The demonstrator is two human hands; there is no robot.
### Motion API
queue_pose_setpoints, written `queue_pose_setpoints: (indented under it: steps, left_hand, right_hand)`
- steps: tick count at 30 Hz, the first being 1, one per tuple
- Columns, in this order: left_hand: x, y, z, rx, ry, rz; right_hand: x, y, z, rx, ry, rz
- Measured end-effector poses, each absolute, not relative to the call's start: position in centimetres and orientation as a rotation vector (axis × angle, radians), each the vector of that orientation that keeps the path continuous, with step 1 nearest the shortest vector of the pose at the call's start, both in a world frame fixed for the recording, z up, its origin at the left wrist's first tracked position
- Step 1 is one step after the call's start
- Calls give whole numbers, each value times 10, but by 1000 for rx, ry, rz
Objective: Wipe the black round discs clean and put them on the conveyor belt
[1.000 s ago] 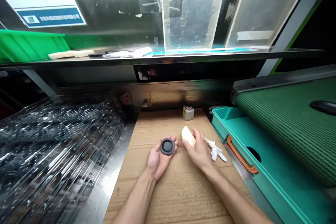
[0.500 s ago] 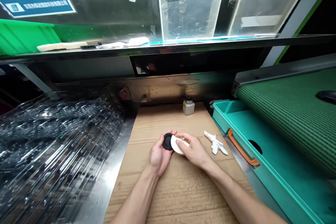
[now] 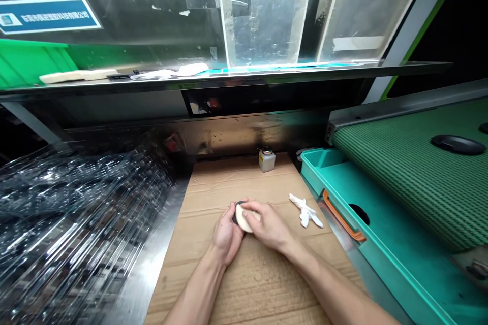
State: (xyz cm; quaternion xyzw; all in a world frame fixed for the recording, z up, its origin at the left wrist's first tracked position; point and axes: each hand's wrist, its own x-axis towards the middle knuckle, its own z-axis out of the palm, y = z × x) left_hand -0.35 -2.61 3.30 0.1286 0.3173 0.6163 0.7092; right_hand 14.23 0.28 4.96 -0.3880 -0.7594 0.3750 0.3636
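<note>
In my left hand point(image 3: 225, 234) lies a round black disc-shaped part point(image 3: 235, 217), gripped at its edge. My right hand point(image 3: 270, 224) pinches a cream-white round pad point(image 3: 243, 221), fingers on top. The pad lies over most of the black part, so only a dark rim shows. Whether the two press together I cannot tell. Both hands are above a cardboard sheet point(image 3: 206, 188). To their right on the cardboard lies a crumpled white glove or cloth point(image 3: 305, 209). A small whitish bottle with a dark cap point(image 3: 267, 160) stands at the far end.
At right, a teal tray point(image 3: 385, 213) with an orange handle point(image 3: 339, 218) holds a black piece. Beyond it a green conveyor belt point(image 3: 404, 152) carries black oval parts point(image 3: 457, 144). Clear plastic-wrapped stacks point(image 3: 76, 223) fill the left. A metal shelf point(image 3: 244, 80) with a green bin point(image 3: 30, 63) crosses above.
My right hand has brought the cream pad left over the black part, covering most of it. The view has shifted slightly, and more black parts show on the belt.
</note>
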Motion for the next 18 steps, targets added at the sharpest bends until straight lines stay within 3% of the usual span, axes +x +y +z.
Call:
queue_pose_setpoints:
  steps: [3,12,18]
  left_hand:
    - [-3,-27,34,278,696,1357]
    - [-2,-28,34,278,701,1329]
    - [0,-29,36,289,734,1335]
  right_hand:
    - [136,0,50,-1031,-2032,928]
    - [115,-13,43,-1546,-2129,263]
    - [115,-14,44,-1532,-2203,233]
